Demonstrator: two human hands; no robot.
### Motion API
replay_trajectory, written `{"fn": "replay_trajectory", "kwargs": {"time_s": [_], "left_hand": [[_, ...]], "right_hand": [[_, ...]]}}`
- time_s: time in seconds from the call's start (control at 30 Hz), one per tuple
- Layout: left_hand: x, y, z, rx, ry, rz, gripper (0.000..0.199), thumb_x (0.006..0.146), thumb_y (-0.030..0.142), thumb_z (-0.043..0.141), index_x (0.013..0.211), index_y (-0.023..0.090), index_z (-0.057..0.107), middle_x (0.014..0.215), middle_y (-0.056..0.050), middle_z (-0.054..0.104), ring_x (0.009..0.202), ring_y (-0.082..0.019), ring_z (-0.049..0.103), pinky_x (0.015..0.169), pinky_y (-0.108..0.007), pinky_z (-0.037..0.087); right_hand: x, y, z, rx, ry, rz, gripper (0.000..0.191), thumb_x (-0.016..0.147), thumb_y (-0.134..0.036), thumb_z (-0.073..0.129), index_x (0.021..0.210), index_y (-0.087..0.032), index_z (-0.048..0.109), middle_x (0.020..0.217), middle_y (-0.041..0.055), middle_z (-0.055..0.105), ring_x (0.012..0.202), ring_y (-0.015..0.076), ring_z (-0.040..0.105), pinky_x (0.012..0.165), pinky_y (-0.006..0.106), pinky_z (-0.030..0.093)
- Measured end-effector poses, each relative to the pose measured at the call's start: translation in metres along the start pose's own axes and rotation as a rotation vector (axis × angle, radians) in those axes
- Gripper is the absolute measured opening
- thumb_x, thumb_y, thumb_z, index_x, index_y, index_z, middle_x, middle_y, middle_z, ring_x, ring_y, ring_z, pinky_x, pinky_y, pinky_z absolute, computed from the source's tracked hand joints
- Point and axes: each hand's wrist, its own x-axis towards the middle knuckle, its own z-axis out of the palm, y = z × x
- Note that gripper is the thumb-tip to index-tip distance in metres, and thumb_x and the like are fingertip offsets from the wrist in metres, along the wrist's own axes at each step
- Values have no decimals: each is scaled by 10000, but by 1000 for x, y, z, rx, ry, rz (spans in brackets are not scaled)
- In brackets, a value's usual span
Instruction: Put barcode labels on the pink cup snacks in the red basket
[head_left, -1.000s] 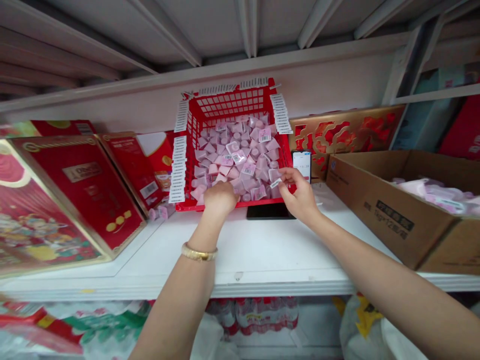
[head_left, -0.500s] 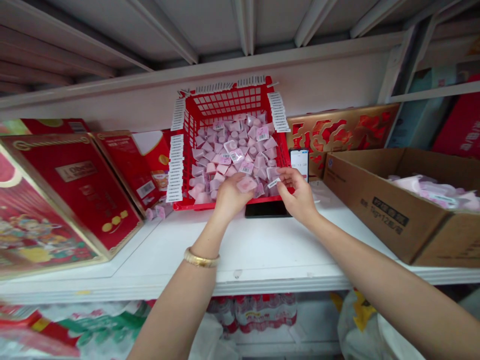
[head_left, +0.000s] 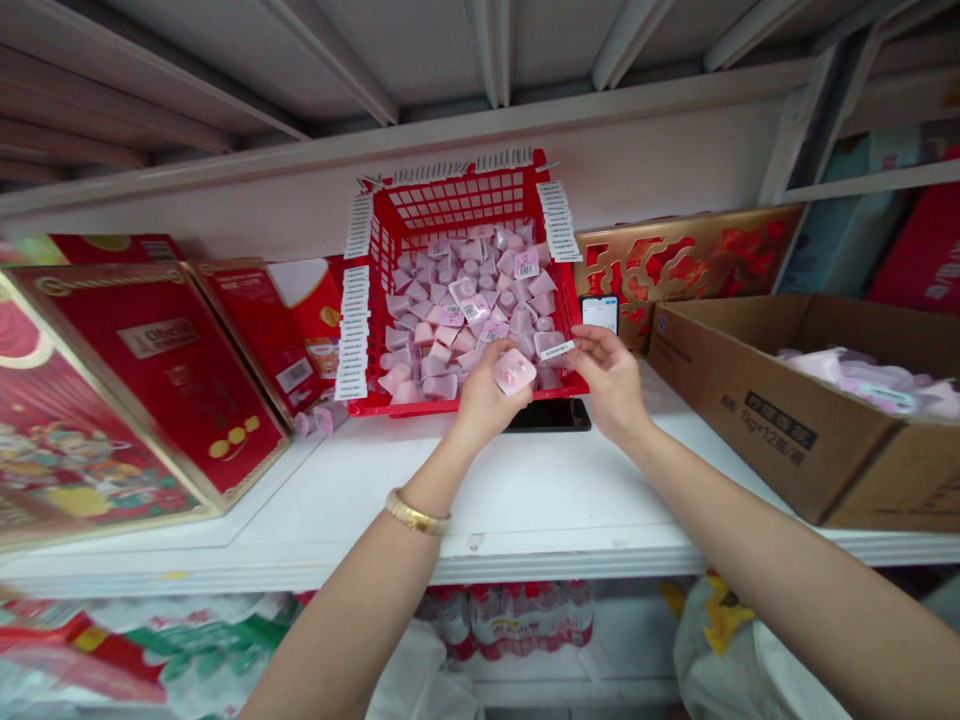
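Observation:
My left hand [head_left: 486, 396], with a gold bangle on its wrist, is closed round a small pink jelly cup [head_left: 514, 371], its flat lid facing up. To its right, my right hand [head_left: 609, 378] pinches one end of a white sticker strip [head_left: 556, 350] printed with dark marks. Both hands are at the front edge of a red plastic basket [head_left: 390, 408]. Inside the basket lie many pink and lilac jelly cups [head_left: 439, 300], a few with barcode labels on their lids. Rows of white sticker strips [head_left: 354, 330] hang along the basket's rim.
A dark phone [head_left: 551, 415] lies before the basket; another phone [head_left: 600, 312] with a lit screen stands behind my right hand. An open cardboard box [head_left: 765, 400] holds pale packages at right. Red gift boxes [head_left: 157, 350] stand left on the white shelf [head_left: 337, 520]. Bottled packs [head_left: 517, 620] sit below.
My left hand has moved right and turned the jelly cup's lid up. My right hand has shifted slightly right, and the sticker strip shows more fully between the hands.

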Motion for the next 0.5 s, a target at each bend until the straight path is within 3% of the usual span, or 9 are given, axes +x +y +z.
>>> {"fn": "replay_trajectory", "kwargs": {"time_s": [0.13,0.3,0.5], "left_hand": [[3,3,0,-133,-16,18,470,674,218,712,1118,167,566,1007,-51,700,900,-185,679,824,-298,551],[3,5,3,-496,-35,-156,255,784,226,597,1013,205,486,856,-3,653,730,-161,712,697,-303,589],[1,10,3,-563,-27,-206,391,746,284,690,1109,200,571,882,-9,678,647,-145,698,577,-255,584]], "right_hand": [[2,-3,-1,87,47,62,358,633,-353,764,931,-228,611,796,-22,641,730,127,600,738,292,498],[1,-6,-1,101,20,102,394,605,-420,815,900,-230,634,771,-20,672,723,135,623,734,300,506],[-3,-9,1,65,-57,150,456,581,-507,844,892,-231,657,793,-5,714,705,147,653,695,307,525]]}}
